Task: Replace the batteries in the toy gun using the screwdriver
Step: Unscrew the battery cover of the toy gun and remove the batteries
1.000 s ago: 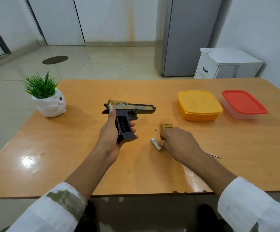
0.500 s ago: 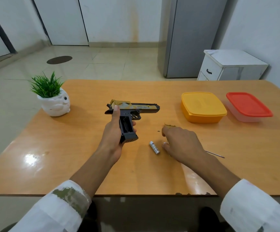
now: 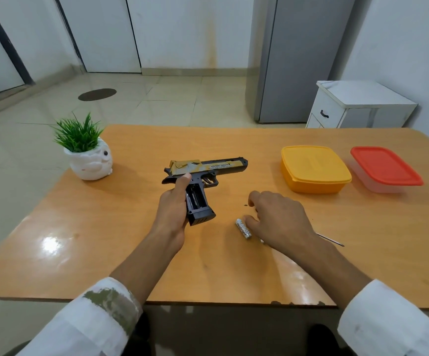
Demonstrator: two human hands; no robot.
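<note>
My left hand (image 3: pixel 172 214) grips the handle of the toy gun (image 3: pixel 205 170), a black and gold pistol held just above the wooden table (image 3: pixel 105 227) with its barrel pointing right. The battery slot in the handle faces me, uncovered and dark inside. A silver battery (image 3: pixel 243 228) lies loose on the table to the gun's right. My right hand (image 3: pixel 277 219) hovers palm down beside it, fingers loosely bent, the thumb tip next to the battery. From under that wrist pokes the thin shaft of the screwdriver (image 3: pixel 332 240); its handle is hidden.
A yellow lidded box (image 3: pixel 316 168) and a red-lidded clear box (image 3: pixel 385 168) stand at the back right. A small plant in a white pot (image 3: pixel 87 155) stands at the back left. A tiny dark speck (image 3: pixel 245 205) lies near my right fingers.
My right hand has let go of the battery and shifted slightly back, now covering the small gold piece seen earlier. The gun stays in my left hand.
</note>
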